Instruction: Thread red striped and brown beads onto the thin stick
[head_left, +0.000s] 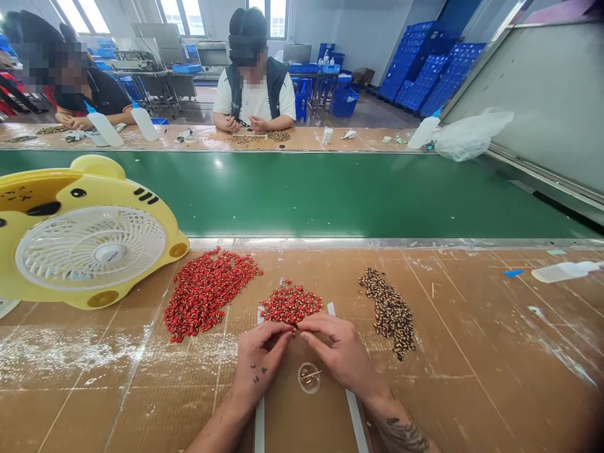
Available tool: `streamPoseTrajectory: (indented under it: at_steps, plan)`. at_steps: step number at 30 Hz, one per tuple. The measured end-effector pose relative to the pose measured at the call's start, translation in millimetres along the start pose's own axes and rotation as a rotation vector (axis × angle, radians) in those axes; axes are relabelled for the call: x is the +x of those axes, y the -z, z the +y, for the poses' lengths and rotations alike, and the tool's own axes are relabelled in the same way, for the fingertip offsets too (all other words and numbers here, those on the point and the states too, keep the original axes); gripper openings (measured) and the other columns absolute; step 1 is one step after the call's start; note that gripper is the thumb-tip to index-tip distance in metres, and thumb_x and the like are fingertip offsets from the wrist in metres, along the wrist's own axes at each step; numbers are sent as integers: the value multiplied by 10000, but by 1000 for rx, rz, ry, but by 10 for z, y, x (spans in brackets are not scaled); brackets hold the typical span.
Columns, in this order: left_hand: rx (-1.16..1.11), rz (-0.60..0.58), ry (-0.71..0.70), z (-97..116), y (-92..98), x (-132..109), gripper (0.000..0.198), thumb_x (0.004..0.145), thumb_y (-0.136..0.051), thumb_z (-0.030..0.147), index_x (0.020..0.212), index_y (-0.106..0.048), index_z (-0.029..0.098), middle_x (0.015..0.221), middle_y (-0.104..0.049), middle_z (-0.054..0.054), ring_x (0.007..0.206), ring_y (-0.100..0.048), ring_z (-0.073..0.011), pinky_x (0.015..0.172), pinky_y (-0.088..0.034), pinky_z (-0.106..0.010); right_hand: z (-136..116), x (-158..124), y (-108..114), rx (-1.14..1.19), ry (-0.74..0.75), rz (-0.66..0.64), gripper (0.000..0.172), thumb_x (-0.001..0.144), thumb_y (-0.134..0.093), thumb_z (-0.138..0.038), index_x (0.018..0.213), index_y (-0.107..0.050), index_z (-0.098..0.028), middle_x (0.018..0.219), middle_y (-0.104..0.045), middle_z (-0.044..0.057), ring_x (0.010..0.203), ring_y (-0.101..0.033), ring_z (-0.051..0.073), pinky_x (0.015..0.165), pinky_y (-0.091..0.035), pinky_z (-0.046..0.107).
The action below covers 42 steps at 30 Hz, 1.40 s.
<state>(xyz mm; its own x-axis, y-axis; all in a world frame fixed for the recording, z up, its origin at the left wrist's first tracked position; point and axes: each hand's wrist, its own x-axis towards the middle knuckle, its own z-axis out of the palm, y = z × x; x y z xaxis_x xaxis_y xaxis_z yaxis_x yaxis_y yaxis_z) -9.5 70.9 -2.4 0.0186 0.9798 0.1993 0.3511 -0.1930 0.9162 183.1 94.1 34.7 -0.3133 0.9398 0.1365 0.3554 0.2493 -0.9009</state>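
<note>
My left hand (264, 355) is closed in a pinch, thumb and forefinger together at the near edge of a small heap of red pieces with pale tips (292, 302). Facing it, my right hand (342, 352) also pinches, its fingertips almost meeting the left ones. Whatever the fingertips hold is too small and too covered to make out. Below them a small clear round dish (309, 379) with a thin stick in it sits on a brown board (306, 425) with white side strips. A larger red heap (207, 292) lies to the left, and dark-and-gold small pieces (389, 311) lie to the right.
A yellow animal-faced fan (155, 217) stands at left. Beyond the cardboard-covered table (472, 377) runs a green belt (302, 192). A white squeeze bottle (564, 272) and its blue cap (514, 273) lie at right. Two people sit across the belt, handling small parts.
</note>
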Motion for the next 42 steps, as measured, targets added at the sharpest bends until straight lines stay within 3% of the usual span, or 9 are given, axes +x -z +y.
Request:
streamPoseTrajectory:
  at_steps: [4, 8, 13, 17, 20, 26, 31, 38, 42]
  plan:
    - [244, 58, -205, -28, 6, 158, 160, 895, -623, 134, 907, -763, 211, 860, -803, -44, 766, -718, -198, 713, -567, -307, 79, -36, 172, -67, -29, 90, 150, 916, -642, -254, 971, -779, -234, 997, -777, 44, 956, -706, 212, 921, -528, 345]
    - [395, 91, -283, -24, 95, 211, 181, 919, -586, 136, 964, -744, 212, 930, -789, -56, 822, -691, -212, 741, -554, -341, 70, -118, 278, -105, -28, 6, 164, 933, -609, -249, 940, -771, -224, 976, -773, 45, 916, -706, 205, 862, -536, 323]
    - [559, 261, -190, -39, 544, 96, 156, 936, -572, 204, 948, -728, 199, 919, -741, -78, 875, -672, -234, 808, -544, -376, 41, -231, 363, -152, -4, -150, 134, 923, -620, -221, 952, -750, -206, 915, -749, 39, 820, -678, 187, 763, -518, 302]
    - [761, 160, -98, -196, 908, -32, 199, 921, -554, 248, 989, -732, 193, 1032, -719, -104, 928, -678, -274, 838, -546, -419, 72, -304, 378, -142, -71, -239, 110, 873, -711, -229, 975, -753, -216, 818, -712, 10, 739, -649, 169, 691, -496, 276]
    - [841, 98, -86, -330, 1028, -97, 236, 933, -503, 239, 972, -733, 205, 1032, -730, -97, 916, -700, -265, 811, -558, -391, 94, -321, 333, -112, -78, -304, 48, 863, -737, -242, 890, -761, -211, 765, -688, 1, 687, -632, 154, 639, -474, 252]
    - [805, 45, -136, -366, 1055, -133, 252, 953, -478, 240, 982, -728, 219, 961, -768, -65, 837, -738, -216, 748, -577, -321, 84, -319, 267, -179, 29, -316, 127, 902, -692, -216, 788, -741, -187, 730, -666, 12, 682, -600, 151, 633, -436, 254]
    - [665, 136, -171, -214, 968, -174, 197, 945, -539, 246, 967, -733, 217, 985, -783, -56, 884, -744, -212, 799, -574, -303, 14, -333, 219, -287, 228, -353, 141, 906, -623, -138, 814, -724, -174, 750, -638, 29, 721, -574, 163, 640, -410, 269]
    - [701, 108, 42, -66, 980, -156, 211, 942, -533, 269, 980, -723, 186, 963, -731, -85, 755, -713, -213, 647, -557, -303, 5, -232, 218, -372, 348, -376, 245, 977, -533, -182, 795, -697, -180, 736, -591, 34, 705, -511, 168, 624, -371, 287]
    - [673, 9, 15, -37, 844, -166, 211, 946, -524, 252, 1003, -718, 190, 983, -726, -98, 832, -719, -232, 712, -572, -325, 48, -195, 244, -367, 360, -382, 269, 993, -522, -212, 789, -694, -180, 722, -579, 33, 692, -503, 170, 612, -366, 286]
